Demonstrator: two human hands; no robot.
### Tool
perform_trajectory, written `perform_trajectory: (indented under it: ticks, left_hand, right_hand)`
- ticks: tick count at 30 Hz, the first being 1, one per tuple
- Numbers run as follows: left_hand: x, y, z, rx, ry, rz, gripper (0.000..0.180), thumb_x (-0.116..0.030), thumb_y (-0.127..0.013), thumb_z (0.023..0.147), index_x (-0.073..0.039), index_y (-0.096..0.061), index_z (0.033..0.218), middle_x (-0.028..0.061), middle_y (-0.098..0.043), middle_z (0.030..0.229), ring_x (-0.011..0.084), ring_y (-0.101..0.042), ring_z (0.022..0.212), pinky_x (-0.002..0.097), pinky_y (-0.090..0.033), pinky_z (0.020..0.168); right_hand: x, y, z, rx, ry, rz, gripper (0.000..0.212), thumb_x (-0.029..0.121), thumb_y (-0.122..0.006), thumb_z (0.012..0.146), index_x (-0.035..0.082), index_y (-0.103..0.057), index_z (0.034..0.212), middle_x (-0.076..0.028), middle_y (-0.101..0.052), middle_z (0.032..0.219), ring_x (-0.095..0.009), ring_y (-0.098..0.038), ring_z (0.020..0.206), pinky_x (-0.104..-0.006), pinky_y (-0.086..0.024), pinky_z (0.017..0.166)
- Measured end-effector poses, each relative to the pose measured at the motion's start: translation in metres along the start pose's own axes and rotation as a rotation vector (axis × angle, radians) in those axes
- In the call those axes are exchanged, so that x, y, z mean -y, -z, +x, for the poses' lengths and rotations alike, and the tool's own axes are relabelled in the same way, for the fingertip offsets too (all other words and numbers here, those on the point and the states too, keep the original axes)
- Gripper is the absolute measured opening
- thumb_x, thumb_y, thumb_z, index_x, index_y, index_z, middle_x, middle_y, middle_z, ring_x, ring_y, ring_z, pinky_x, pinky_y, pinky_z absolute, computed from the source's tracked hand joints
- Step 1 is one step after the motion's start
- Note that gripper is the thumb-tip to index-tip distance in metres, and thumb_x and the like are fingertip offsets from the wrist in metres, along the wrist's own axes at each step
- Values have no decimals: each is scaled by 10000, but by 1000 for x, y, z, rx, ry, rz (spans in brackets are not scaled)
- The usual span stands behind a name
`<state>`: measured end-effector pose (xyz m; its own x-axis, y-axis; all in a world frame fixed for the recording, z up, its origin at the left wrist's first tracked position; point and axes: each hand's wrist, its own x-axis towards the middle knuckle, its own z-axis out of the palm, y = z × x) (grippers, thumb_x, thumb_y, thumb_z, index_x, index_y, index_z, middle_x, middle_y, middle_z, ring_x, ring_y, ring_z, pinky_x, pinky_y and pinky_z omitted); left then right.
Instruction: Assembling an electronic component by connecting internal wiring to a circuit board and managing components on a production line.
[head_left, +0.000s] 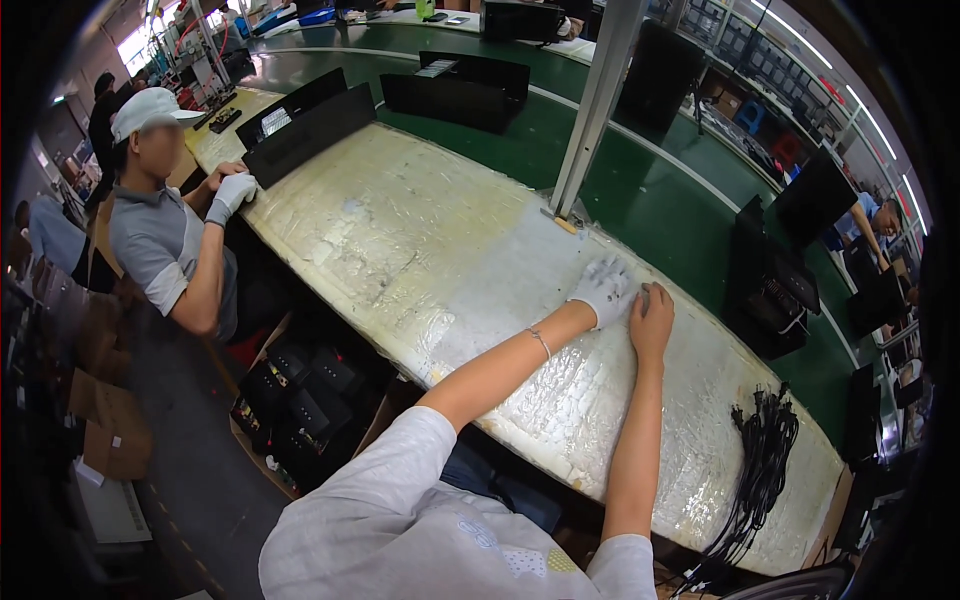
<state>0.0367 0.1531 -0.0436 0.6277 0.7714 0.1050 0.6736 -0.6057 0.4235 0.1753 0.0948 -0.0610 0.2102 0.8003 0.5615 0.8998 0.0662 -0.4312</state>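
Observation:
My left hand (606, 288), in a white glove with grey smudges, lies on the plastic-covered worktable (450, 285) near its far edge. Its fingers stretch forward, and nothing shows in them. Close beside it on the right, my bare right hand (652, 318) rests on the same surface with fingers slightly bent and apart, holding nothing that I can see. Beyond my left hand, a small tan-handled tool (562, 222) lies at the foot of a metal post (600, 100). Nearer to me on the right is a bundle of black power cables (755, 470).
A green conveyor (640, 185) runs along the table's far side, carrying black panels (455, 95). At left, a co-worker (165, 220) in a cap handles a black panel (310, 135). A box of black parts (305, 400) stands below the table's near edge.

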Motion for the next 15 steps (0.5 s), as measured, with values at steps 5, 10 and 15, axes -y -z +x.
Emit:
perform_trajectory:
  ticks: [5,10,15]
  left_hand:
    - [0,-1,1,-17,-1,21,572,-399,-350,987,-53,-397,1439,152,-316,1530,294,-204,1450,422,-120,1174]
    - [0,-3,3,-13,7,10,571,-401,-353,984,-58,-398,1438,151,-320,1526,296,-217,1445,424,-128,1174]
    - [4,-10,5,-61,6,22,566,-400,-359,982,-62,-405,1434,152,-334,1516,301,-232,1439,427,-138,1172]
  right_hand:
    - [0,0,0,-19,26,-4,240,94,-586,859,16,-637,1081,-218,-600,1194,-392,-553,1100,-442,-443,944]
    - [-1,0,0,-12,18,-7,240,97,-583,864,16,-638,1083,-216,-601,1195,-389,-551,1106,-443,-439,952]
    - [2,0,0,-10,18,-8,241,104,-582,870,17,-640,1088,-212,-603,1195,-388,-551,1111,-437,-436,961]
